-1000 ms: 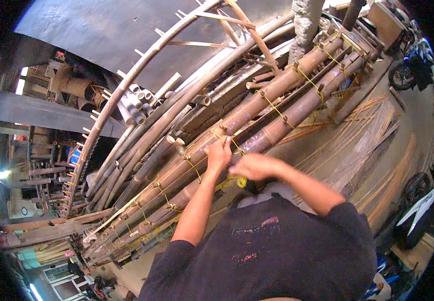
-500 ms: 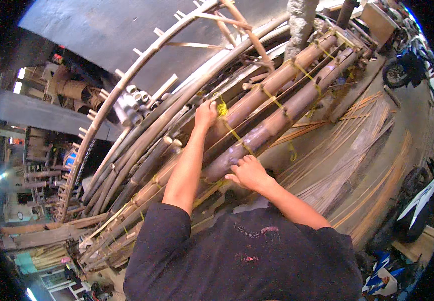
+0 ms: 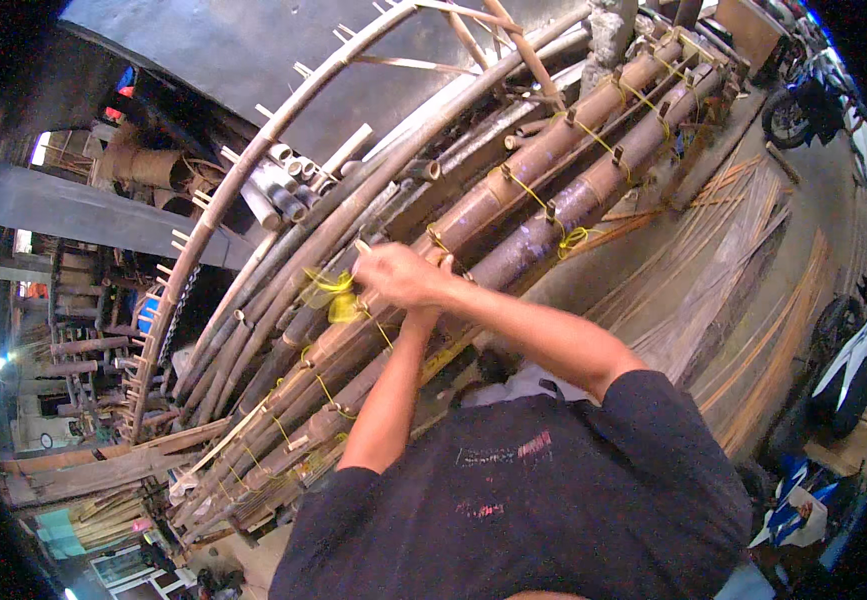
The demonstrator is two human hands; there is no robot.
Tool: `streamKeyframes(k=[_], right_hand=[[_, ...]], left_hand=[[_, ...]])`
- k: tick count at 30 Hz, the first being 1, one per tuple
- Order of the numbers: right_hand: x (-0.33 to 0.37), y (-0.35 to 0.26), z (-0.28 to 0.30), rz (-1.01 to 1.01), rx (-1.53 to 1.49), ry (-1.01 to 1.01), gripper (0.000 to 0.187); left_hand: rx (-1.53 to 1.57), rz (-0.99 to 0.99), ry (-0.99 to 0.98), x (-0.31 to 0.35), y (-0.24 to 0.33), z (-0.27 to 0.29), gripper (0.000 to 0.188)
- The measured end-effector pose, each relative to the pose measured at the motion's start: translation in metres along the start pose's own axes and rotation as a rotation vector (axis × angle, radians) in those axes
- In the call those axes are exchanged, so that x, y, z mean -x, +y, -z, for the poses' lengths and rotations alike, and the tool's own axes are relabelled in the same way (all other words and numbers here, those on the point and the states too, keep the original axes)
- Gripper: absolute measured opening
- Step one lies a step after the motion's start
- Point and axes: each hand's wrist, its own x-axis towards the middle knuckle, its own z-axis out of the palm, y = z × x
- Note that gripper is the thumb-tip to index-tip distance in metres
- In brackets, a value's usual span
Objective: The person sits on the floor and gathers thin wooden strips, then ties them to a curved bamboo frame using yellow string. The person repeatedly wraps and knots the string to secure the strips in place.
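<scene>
My right forearm crosses over my left wrist above two long parallel bamboo poles (image 3: 528, 235). My right hand (image 3: 393, 275) is closed, blurred by motion. Loose yellow cord (image 3: 331, 285) trails beside its knuckles, seemingly held in it. My left hand (image 3: 443, 262) lies against the nearer-left pole, mostly hidden behind the right wrist; only some fingertips show, so its grip cannot be made out. Yellow cord binds the poles at several places, passing small dark pegs. A knotted yellow loop (image 3: 575, 240) hangs on the right-hand pole.
More bamboo poles (image 3: 288, 250) lie left of the bound pair, under a curved ladder-like bamboo frame (image 3: 223, 180). Thin split strips (image 3: 688, 270) spread over the floor at right. Motorcycles (image 3: 803, 125) stand at the far right, and a rough post (image 3: 603, 45) rises behind the poles.
My right hand has swung left across my left wrist, with yellow cord beside it. My left hand has shifted slightly down and right. The view has turned a little.
</scene>
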Motion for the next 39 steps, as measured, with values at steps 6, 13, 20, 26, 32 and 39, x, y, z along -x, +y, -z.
streamKeyframes(k=[6, 13, 20, 26, 32, 39], right_hand=[[-0.027, 0.061, 0.071, -0.168, 1.130, 0.174, 0.065], [0.080, 0.010, 0.055, 0.056, 0.037, -0.307, 0.041], [0.159, 0.019, 0.045, 0.107, 0.150, 0.336, 0.026], [0.205, -0.001, 0.047, -0.080, 0.166, 0.107, 0.025], [0.183, 0.083, -0.018, -0.375, 0.367, -0.037, 0.034], [0.190, -0.022, -0.093, -0.203, 0.957, 0.120, 0.049]], left_hand=[[-0.167, 0.134, -0.070, -0.004, 0.033, 0.024, 0.031], [-0.115, -0.030, 0.066, 0.002, -0.008, 0.013, 0.029], [-0.017, -0.272, 0.437, 0.020, 0.076, 0.024, 0.018], [0.038, -0.261, 0.599, -0.095, 0.076, 0.062, 0.024], [-0.329, 0.028, 0.303, -0.118, -0.024, 0.042, 0.032], [-0.315, -0.052, 0.187, -0.026, -0.015, 0.151, 0.033]])
